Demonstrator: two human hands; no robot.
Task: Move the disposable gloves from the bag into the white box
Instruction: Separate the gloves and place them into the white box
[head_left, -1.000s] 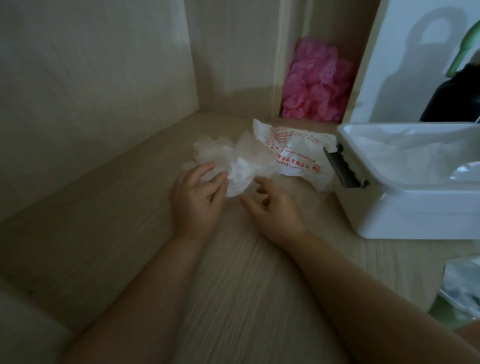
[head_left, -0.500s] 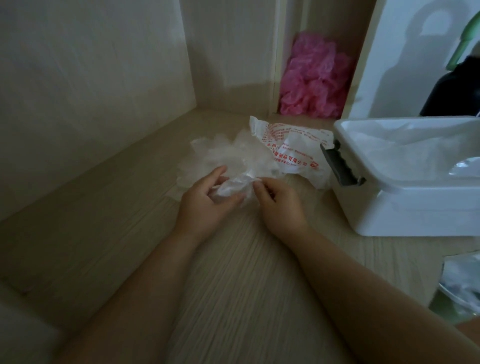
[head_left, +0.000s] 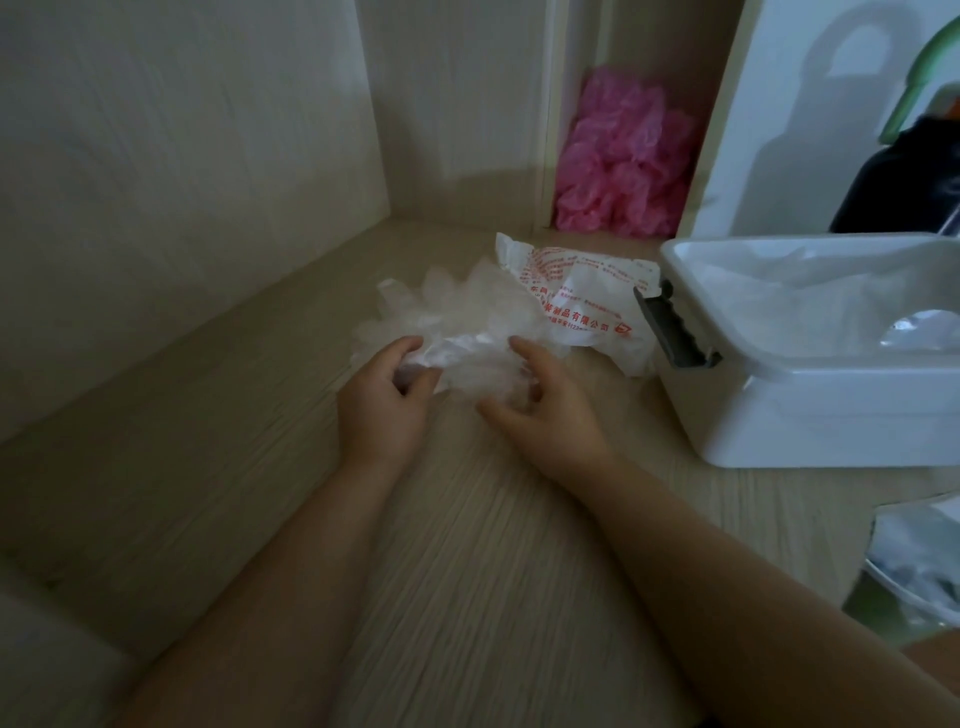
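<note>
Left hand (head_left: 387, 400): at the middle of the table (head_left: 467, 545), fingers curled round a crumpled fold at the left near edge of the disposable gloves (head_left: 457, 322), gripping it.
Right hand (head_left: 545, 410): just right of the left, forefinger stretched over the pile, other fingers bent into the clear film, thumb spread to the near side; holding a bunch of the gloves between thumb and fingers.
Disposable gloves: loose, see-through heap lying on the table, partly out of the bag's left mouth, finger ends fanned to the far left.
Bag (head_left: 582, 306): white with red print, flat and wrinkled, between the glove heap and the white box, its right end touching the box wall.
White box (head_left: 805, 421): at the right on the table, open, with clear film already lying inside.
Latch (head_left: 672, 330): grey, hanging at the box's left rim.
Lid (head_left: 810, 130): white, standing upright behind the box.
Pink bundle (head_left: 623, 166): crumpled plastic in a narrow niche at the far side.
Dark bottle (head_left: 904, 192): far right, partly cut off.
Clear packet (head_left: 924, 566): near right edge, blurred.
</note>
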